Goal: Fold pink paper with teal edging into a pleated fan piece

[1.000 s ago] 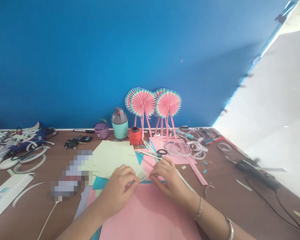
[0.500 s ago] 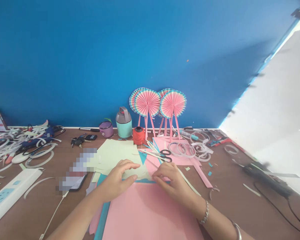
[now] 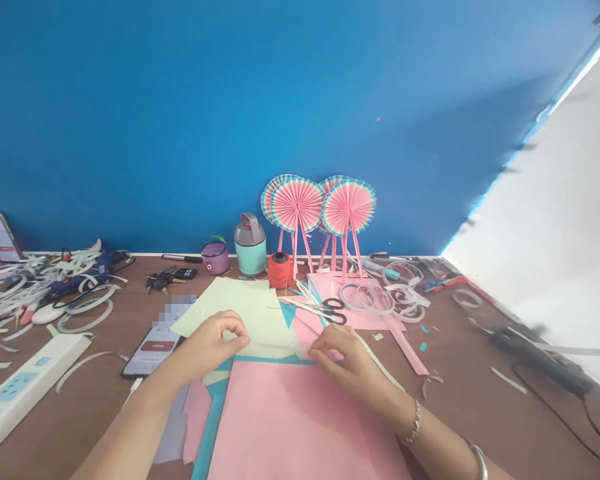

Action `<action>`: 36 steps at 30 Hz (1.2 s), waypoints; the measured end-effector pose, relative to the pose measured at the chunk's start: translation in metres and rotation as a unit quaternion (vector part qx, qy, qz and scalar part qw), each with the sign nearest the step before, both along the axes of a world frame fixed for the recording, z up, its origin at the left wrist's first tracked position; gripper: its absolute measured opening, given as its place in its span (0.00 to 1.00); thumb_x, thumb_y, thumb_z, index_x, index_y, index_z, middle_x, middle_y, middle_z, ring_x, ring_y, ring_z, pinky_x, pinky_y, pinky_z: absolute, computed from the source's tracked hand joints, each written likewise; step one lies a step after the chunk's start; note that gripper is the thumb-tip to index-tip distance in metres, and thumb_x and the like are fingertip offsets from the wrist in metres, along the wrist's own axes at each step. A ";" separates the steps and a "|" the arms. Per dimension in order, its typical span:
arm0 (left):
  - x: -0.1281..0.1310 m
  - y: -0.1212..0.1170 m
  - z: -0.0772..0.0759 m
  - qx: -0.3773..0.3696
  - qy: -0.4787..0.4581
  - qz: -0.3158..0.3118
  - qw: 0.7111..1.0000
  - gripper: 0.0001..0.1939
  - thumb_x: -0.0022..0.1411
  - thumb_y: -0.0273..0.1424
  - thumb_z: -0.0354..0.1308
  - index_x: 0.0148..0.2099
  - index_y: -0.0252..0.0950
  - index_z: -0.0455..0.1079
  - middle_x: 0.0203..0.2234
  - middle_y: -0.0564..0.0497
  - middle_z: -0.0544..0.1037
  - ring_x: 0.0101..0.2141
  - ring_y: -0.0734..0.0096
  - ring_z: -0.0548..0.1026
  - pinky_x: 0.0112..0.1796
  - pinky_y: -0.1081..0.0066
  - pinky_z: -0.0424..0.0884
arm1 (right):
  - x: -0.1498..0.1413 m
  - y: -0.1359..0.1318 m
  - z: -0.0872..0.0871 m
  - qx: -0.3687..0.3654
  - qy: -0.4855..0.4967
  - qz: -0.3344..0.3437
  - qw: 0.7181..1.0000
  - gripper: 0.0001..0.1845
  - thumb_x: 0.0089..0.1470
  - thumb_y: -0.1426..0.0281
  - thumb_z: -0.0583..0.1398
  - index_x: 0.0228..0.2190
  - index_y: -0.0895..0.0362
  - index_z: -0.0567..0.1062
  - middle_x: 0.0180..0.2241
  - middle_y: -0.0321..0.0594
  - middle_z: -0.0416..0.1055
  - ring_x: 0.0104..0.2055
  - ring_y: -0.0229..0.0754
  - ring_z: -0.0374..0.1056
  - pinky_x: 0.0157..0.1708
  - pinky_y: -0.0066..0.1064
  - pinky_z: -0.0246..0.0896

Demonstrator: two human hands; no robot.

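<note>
Left hand (image 3: 213,345) and right hand (image 3: 341,360) both look pinched closed on some thin clear strip (image 3: 277,349), right by this pink paper (image 3: 305,420).

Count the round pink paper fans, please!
4: a round pink pleated paper fan front left, second fan front right, third fan partly hidden behind the first, fourth fan partly hidden behind the second. More may be hidden.

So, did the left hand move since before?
Yes. Judged against the red spool, the left hand has moved leftward, away from the right hand.
</note>
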State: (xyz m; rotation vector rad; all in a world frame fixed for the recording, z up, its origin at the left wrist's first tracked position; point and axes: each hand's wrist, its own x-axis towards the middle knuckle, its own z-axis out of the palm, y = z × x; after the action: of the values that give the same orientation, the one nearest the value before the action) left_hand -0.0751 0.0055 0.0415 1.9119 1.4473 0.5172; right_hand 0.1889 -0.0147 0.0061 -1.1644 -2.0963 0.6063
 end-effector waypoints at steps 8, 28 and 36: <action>-0.017 0.002 -0.009 -0.046 0.125 0.030 0.991 0.08 0.52 0.33 0.51 0.25 0.38 0.69 0.32 0.50 0.75 0.36 0.63 0.73 0.37 0.68 0.65 | -0.003 -0.002 -0.005 0.001 -0.079 0.050 0.996 0.12 0.54 0.77 0.54 0.21 0.56 0.67 0.28 0.37 0.67 0.33 0.40 0.61 0.36 0.35 0.56; -0.006 -0.006 -0.015 -0.003 0.215 0.011 0.977 0.09 0.52 0.27 0.48 0.24 0.40 0.67 0.27 0.50 0.74 0.35 0.61 0.70 0.33 0.67 0.62 | -0.008 -0.002 -0.007 -0.025 -0.167 0.020 0.985 0.11 0.40 0.83 0.52 0.15 0.58 0.57 0.23 0.34 0.63 0.29 0.38 0.56 0.33 0.32 0.51; -0.001 -0.009 -0.012 0.008 0.241 0.003 0.970 0.09 0.52 0.26 0.46 0.23 0.40 0.65 0.26 0.51 0.74 0.35 0.61 0.70 0.33 0.68 0.61 | -0.009 0.000 -0.009 -0.041 -0.178 0.005 0.983 0.12 0.40 0.83 0.52 0.16 0.58 0.56 0.23 0.34 0.63 0.30 0.38 0.57 0.33 0.32 0.50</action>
State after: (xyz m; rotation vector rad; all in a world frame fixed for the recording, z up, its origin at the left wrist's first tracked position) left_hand -0.0757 -0.0033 0.0292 2.1414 1.7484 0.0587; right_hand 0.1795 -0.0145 -0.0033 -1.3944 -2.3937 0.5224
